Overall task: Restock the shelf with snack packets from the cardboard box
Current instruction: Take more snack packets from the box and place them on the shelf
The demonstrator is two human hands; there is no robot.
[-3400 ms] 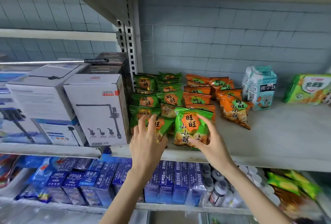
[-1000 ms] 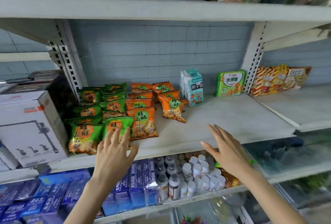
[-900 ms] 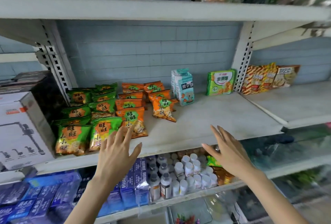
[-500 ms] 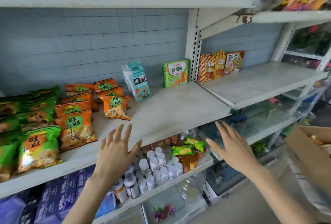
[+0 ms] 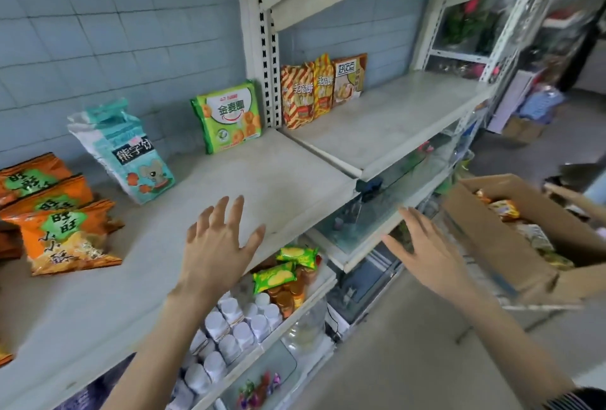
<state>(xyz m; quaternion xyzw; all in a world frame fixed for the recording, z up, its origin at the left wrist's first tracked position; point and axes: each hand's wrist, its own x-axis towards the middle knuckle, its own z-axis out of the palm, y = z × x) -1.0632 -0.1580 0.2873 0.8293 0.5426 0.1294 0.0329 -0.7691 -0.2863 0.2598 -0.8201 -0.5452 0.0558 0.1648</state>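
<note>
Reach for fresh stock, as it appeared. The left hand (image 5: 216,255) and right hand (image 5: 426,252) were empty, fingers spread, before the shelf (image 5: 278,180). Snack packets (image 5: 501,209) lay in the cardboard box (image 5: 492,239) just right. The next move probably called for dipping in and gripping one.

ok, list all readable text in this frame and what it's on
"旺旺" and "小小酥": front orange packet.
"熊字饼": teal bag.
"金麦圈": green pack.
Striped packets and brown pack: large characters, too blurred to read with confidence.
Packets in the cardboard box and small green packs one level down: print unreadable.
</note>
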